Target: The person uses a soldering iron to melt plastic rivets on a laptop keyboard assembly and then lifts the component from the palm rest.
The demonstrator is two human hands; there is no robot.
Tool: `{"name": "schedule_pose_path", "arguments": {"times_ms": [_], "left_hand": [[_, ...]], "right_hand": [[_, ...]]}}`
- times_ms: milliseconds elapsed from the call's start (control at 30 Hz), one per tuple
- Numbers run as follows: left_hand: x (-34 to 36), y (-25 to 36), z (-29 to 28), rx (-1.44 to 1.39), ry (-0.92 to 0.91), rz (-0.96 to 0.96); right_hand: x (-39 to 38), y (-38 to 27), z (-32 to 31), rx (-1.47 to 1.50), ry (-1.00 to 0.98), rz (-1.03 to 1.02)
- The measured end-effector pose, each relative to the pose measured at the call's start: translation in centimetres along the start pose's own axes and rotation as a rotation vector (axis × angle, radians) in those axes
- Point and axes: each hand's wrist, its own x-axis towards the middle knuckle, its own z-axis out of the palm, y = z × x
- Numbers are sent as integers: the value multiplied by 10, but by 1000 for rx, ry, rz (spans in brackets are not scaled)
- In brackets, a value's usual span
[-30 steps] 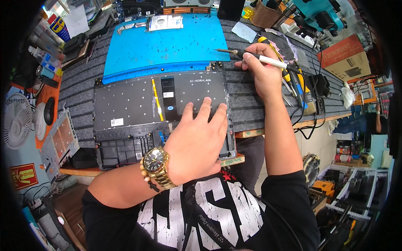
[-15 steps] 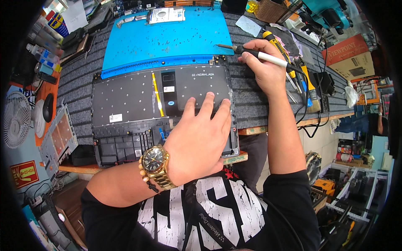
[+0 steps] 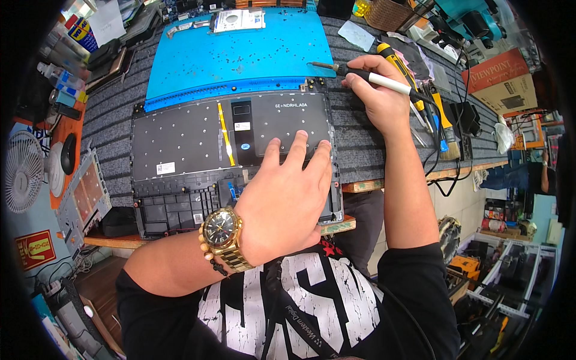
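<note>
My left hand (image 3: 285, 189) lies flat with its fingers spread on an upturned laptop top cover (image 3: 174, 207), across the lower right of its dark keyboard backplate (image 3: 180, 141). A gold watch (image 3: 222, 231) and a beaded bracelet circle that wrist. Between thumb and fingers, my right hand (image 3: 381, 90) grips a soldering iron (image 3: 384, 82) with a white handle. Its metal tip points left, over the right edge of a blue mat (image 3: 240, 54) strewn with small dark specks. A yellow ribbon strip (image 3: 225, 135) runs down the backplate. Part of the cover is hidden under my left hand.
A yellow-and-black tool (image 3: 396, 63) and a brush (image 3: 448, 141) lie right of my right hand, near black cables (image 3: 441, 180). A metal-cased part (image 3: 239, 21) sits at the mat's far edge. A red-and-tan box (image 3: 501, 81) stands far right; a fan (image 3: 25, 171) is at left.
</note>
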Motion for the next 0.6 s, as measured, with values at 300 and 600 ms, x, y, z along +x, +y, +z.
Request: {"name": "schedule_pose_path", "arguments": {"times_ms": [300, 600], "left_hand": [[0, 0, 1, -7, 5, -2], [-1, 0, 1, -4, 5, -4]], "right_hand": [[1, 1, 1, 2, -1, -12], [0, 0, 2, 38, 9, -6]]}}
